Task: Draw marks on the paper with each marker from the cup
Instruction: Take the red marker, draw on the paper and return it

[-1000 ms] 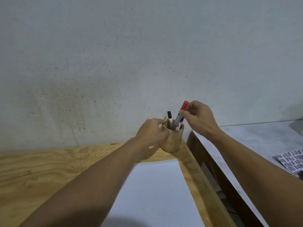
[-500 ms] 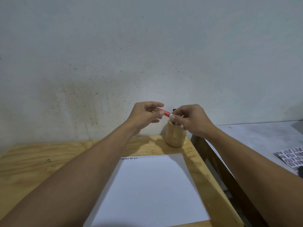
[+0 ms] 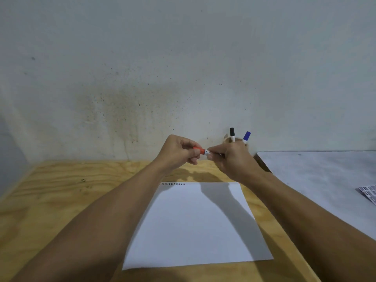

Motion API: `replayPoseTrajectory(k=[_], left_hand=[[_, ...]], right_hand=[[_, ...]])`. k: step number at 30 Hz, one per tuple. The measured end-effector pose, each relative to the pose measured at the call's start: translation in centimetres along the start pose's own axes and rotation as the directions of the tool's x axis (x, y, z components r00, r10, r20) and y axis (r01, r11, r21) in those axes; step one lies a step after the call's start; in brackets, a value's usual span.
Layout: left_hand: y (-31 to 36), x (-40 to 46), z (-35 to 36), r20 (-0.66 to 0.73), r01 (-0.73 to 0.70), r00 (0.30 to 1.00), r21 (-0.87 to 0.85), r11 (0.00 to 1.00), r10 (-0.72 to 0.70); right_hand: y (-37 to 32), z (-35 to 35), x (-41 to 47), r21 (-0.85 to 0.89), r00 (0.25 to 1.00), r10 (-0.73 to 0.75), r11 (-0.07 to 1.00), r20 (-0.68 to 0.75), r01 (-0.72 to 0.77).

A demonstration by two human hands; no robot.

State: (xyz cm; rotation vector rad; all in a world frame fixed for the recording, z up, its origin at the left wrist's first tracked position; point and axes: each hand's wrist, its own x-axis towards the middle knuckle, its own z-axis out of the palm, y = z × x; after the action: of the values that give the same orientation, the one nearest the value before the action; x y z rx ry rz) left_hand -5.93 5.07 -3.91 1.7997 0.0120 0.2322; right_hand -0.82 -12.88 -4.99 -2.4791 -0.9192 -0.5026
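Note:
A red-capped marker (image 3: 201,151) is held level between both hands, above the table's far edge. My left hand (image 3: 179,152) pinches its red cap; my right hand (image 3: 230,159) grips its white barrel. The wooden cup (image 3: 226,137) is mostly hidden behind my right hand. A black-capped marker (image 3: 232,133) and a blue-capped marker (image 3: 246,136) stick up from the cup. A white sheet of paper (image 3: 195,226) lies flat on the wooden table (image 3: 61,200) below my hands, with a short row of small dark marks (image 3: 173,184) at its far left corner.
A stained pale wall (image 3: 183,78) rises right behind the table. A grey table (image 3: 315,176) stands to the right across a narrow gap, with a patterned sheet (image 3: 368,193) at its right edge.
My right hand lifted the red marker out of the cup and brought it level; my left hand left the cup and took the red cap. The view tilted down, showing more paper.

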Motion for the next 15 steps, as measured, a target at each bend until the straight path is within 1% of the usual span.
replayPoseTrajectory(k=[3, 4, 5, 6, 7, 8, 9, 10, 11, 13, 14, 15], left_hand=[[-0.8, -0.2, -1.1, -0.082, 0.097, 0.992, -0.035, 0.995, -0.1], [-1.2, -0.3, -1.8, -0.114, 0.132, 0.984, -0.059, 0.989, -0.138], [-1.8, -0.3, -2.6, -0.147, 0.155, 0.975, -0.073, 0.985, -0.164], [-2.5, -0.3, -3.2, -0.178, 0.164, 0.969, -0.059, 0.985, -0.172], [-3.2, -0.3, -3.8, -0.208, 0.164, 0.964, -0.02, 0.986, -0.165], [-4.0, -0.4, -3.9, -0.231, 0.16, 0.962, 0.039, 0.986, -0.146], [-4.7, -0.6, -3.8, -0.246, 0.152, 0.961, 0.093, 0.984, -0.125], [-5.3, -0.8, -3.4, -0.26, 0.138, 0.961, 0.139, 0.981, -0.099], [-5.9, -1.2, -3.0, -0.273, 0.121, 0.959, 0.161, 0.979, -0.074], [-6.7, -2.1, -2.2, -0.294, 0.092, 0.955, 0.185, 0.978, -0.034], [-7.1, -2.5, -1.9, -0.296, 0.076, 0.955, 0.198, 0.977, -0.015], [-7.6, -2.8, -1.7, -0.297, 0.067, 0.955, 0.207, 0.976, -0.002]], right_hand=[[-0.1, 0.1, -0.5, -0.057, 0.985, -0.156, 0.987, -0.077, 0.152], [0.0, 0.0, -0.8, -0.063, 0.977, -0.183, 0.982, -0.11, 0.177], [0.1, -0.2, -1.0, -0.043, 0.977, -0.172, 0.985, -0.126, 0.167], [0.1, -0.4, -1.2, 0.036, 0.988, -0.106, 0.993, -0.116, 0.11], [0.1, -0.5, -1.3, 0.177, 0.998, -0.002, 0.984, -0.065, 0.013], [0.0, -0.4, -1.4, 0.353, 0.993, 0.113, 0.928, 0.044, -0.122], [-0.4, -0.4, -1.4, 0.527, 0.967, 0.201, 0.811, 0.157, -0.254], [-0.9, -0.3, -1.5, 0.657, 0.931, 0.261, 0.66, 0.254, -0.364], [-1.3, -0.3, -1.6, 0.754, 0.893, 0.297, 0.482, 0.338, -0.446], [-2.0, -0.1, -1.6, 0.843, 0.827, 0.309, 0.124, 0.469, -0.524], [-2.1, 0.2, -1.7, 0.853, 0.811, 0.301, -0.021, 0.502, -0.521], [-2.2, 0.6, -1.8, 0.86, 0.808, 0.296, -0.123, 0.509, -0.496]])
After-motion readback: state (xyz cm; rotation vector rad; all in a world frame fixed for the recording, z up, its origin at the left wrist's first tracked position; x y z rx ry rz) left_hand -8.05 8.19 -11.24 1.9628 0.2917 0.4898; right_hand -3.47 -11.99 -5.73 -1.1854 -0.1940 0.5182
